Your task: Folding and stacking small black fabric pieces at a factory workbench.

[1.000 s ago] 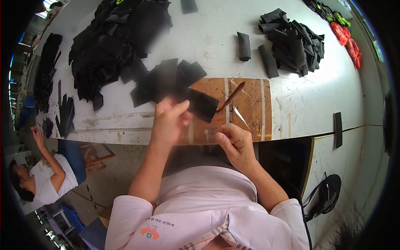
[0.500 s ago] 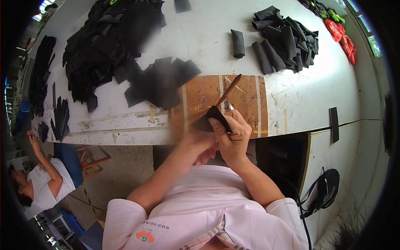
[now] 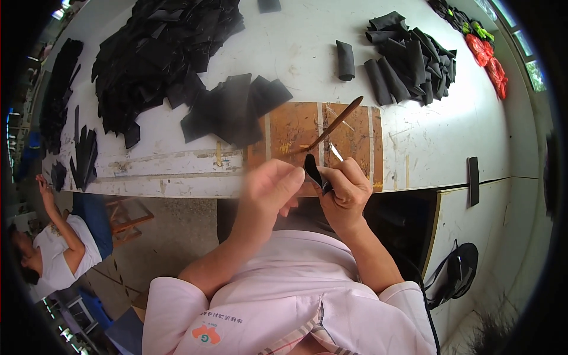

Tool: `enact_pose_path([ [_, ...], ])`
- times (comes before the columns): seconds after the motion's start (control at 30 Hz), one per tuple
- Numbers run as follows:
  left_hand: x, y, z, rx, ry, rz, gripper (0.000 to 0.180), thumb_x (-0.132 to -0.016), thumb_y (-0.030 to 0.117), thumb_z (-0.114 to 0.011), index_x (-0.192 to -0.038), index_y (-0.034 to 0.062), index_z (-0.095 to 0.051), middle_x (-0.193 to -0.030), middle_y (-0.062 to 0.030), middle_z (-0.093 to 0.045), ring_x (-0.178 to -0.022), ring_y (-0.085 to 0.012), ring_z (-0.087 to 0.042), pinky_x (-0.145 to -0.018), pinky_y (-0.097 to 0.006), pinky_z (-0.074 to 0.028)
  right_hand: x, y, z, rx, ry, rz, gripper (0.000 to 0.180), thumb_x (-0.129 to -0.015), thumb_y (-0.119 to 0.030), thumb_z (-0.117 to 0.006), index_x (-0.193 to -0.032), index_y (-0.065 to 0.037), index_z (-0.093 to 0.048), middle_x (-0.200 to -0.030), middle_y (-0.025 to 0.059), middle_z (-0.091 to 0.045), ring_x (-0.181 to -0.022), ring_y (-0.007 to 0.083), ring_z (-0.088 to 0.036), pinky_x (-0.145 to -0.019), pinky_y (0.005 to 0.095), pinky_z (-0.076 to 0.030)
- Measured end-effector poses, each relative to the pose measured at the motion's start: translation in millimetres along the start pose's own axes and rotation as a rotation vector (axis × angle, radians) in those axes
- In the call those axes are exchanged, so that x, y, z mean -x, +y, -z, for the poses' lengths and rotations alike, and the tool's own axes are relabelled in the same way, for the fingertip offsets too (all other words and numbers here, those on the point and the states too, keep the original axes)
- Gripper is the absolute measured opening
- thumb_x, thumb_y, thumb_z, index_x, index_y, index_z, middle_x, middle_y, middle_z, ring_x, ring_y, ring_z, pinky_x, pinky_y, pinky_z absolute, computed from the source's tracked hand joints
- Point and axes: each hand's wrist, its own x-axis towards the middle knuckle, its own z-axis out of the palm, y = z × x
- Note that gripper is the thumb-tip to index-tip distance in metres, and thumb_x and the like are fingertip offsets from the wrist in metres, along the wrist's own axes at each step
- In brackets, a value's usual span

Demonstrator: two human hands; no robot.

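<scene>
My right hand (image 3: 348, 192) is closed around a small folded piece of black fabric (image 3: 312, 170), gripping its right end. A narrow bright metal tip (image 3: 336, 152) shows just beyond the right fingers; whether the hand holds it, I cannot tell. On the other side, my left hand (image 3: 269, 188) is partly blurred, its thumb laid against the curled fingers and reaching the fabric's left edge. Beyond both hands, a brown pointed stick (image 3: 337, 123) slants over a worn brown board (image 3: 290, 121) with pale strips of tape. Its lower end comes close to the fabric.
A large heap of flat black pieces (image 3: 154, 59) covers the table's left, with blurred ones (image 3: 228, 112) nearer. Rolled black pieces (image 3: 408, 59) are piled right, one roll (image 3: 345, 60) apart. A black strip (image 3: 473, 180) lies near the edge. Another person (image 3: 68, 248) is at far left.
The black fabric has turned from a broad flat face to a narrow curled edge. My left hand has come up from below it to its left side. My right hand has shifted slightly right.
</scene>
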Motion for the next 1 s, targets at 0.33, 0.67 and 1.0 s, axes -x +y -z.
enact_pose_path([
  [0.33,-10,-3,6,-0.155,-0.053,0.012,0.008,-0.08,0.009,-0.059,-0.08,0.0012,-0.056,-0.064,-0.0023,-0.058,-0.05,-0.0048,-0.051,-0.043,-0.016,-0.04,5,7,16,0.314,-0.218,0.249,0.039,-0.052,-0.013,-0.067,-0.089,-0.001,-0.061,-0.073,0.0073,-0.049,-0.058,0.0234,-0.046,-0.047,0.0315,-0.038],
  [0.67,-2,-12,-4,-0.288,-0.059,-0.276,0.007,-0.078,0.002,-0.063,-0.082,-0.0026,-0.059,-0.069,-0.0022,-0.058,-0.057,-0.0044,-0.052,-0.05,-0.016,-0.044,-2,-19,25,-0.374,-0.255,-0.347,0.042,-0.062,-0.026,-0.075,-0.097,-0.006,-0.062,-0.073,0.0053,-0.052,-0.062,0.0175,-0.056,-0.053,0.0272,-0.046],
  [1.0,-10,-18,-14,-0.132,0.199,-0.232,0.011,-0.074,-0.009,-0.055,-0.077,-0.0005,-0.049,-0.075,-0.0095,-0.058,-0.044,-0.004,-0.047,-0.036,-0.017,-0.038,1,-7,-2,-0.044,-0.052,-0.199,0.023,-0.061,0.004,-0.061,-0.082,-0.004,-0.058,-0.069,0.0081,-0.048,-0.054,0.0228,-0.05,-0.048,0.0318,-0.042],
])
